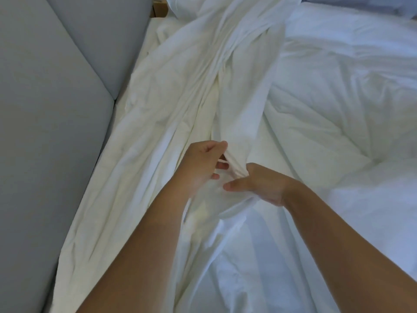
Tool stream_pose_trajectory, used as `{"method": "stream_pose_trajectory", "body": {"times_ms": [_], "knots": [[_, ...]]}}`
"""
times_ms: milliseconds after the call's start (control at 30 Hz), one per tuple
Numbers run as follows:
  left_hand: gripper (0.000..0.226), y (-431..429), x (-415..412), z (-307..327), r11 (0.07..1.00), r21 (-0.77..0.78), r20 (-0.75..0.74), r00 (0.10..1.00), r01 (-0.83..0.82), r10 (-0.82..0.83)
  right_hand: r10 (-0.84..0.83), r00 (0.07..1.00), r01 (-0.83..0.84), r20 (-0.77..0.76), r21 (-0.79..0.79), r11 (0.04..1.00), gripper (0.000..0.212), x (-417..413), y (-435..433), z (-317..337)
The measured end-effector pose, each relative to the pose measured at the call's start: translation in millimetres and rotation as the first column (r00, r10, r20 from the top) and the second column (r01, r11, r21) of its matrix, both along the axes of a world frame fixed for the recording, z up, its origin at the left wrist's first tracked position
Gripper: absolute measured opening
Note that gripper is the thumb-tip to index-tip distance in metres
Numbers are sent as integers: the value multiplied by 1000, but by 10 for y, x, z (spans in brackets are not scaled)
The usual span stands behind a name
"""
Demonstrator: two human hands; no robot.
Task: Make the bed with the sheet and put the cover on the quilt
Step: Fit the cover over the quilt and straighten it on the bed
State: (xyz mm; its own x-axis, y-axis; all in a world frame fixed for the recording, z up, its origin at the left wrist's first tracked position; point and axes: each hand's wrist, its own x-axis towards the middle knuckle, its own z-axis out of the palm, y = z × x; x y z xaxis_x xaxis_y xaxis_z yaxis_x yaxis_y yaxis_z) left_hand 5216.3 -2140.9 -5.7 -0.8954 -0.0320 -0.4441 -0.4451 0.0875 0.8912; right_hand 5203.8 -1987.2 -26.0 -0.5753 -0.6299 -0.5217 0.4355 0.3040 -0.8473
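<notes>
Little is done, we judge: the quilt (343,98) lies bare. Our left hand (200,166) and right hand (261,184) pinch the bunched cover (214,86).

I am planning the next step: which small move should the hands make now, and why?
Probably draw them apart: the left hand and right hand grip the white fabric close together, where it lies bunched and twisted, so it needs spreading.
</notes>
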Motion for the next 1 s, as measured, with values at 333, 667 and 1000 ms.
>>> {"method": "stream_pose_trajectory", "body": {"times_ms": [333, 667, 1000], "knots": [[30, 279, 335, -376, 904, -185, 126, 903, -385, 411, 103, 989, -123, 111, 190, 974, 53, -10, 95, -223], [44, 800, 1068, 91, 808, -543, -146, 973, -230, 178, -192, 953, 169, 233, 117, 979, 10, 173, -121, 139], [32, 1087, 1663, 434, 723, -634, -173, 962, -274, 212, -333, 938, 323, 97, 107, 940, 39, 574, -18, 274]]}}
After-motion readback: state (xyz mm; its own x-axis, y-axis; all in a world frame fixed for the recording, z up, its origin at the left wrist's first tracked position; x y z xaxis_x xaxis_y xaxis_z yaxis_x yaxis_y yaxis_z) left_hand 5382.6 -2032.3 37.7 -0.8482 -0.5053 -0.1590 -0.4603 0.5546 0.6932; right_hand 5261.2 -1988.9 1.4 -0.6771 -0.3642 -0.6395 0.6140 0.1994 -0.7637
